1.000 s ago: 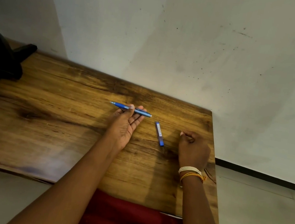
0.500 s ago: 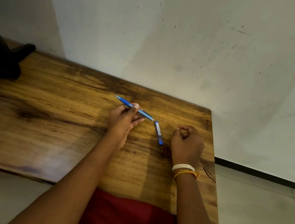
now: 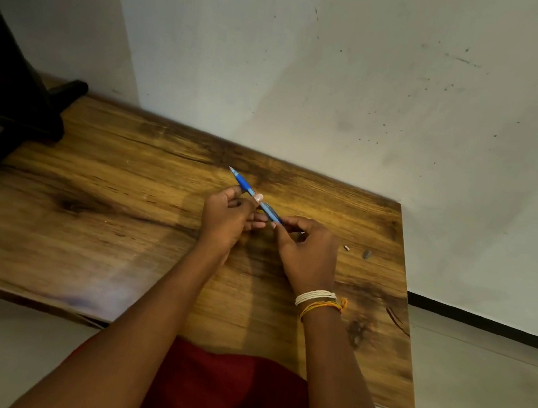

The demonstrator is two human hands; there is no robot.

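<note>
A blue pen [image 3: 246, 185] is lifted just above the wooden table [image 3: 120, 217], tip pointing up and left. My left hand [image 3: 227, 218] grips its barrel between thumb and fingers. My right hand [image 3: 309, 254] meets the pen's rear end with curled fingers. It pinches a slim dark piece, apparently the pen cap [image 3: 298, 232], which is mostly hidden by the fingers. The cap no longer lies on the table.
Two tiny loose bits [image 3: 346, 248] [image 3: 367, 254] lie on the table right of my right hand. A black stand [image 3: 15, 106] occupies the table's far left. The wall runs along the back edge, and the table's right edge [image 3: 405, 309] is close.
My left hand lifted the pen and tilted it, tip up and left. My right hand moved left over the spot where the cap lay and now meets the pen's rear end.
</note>
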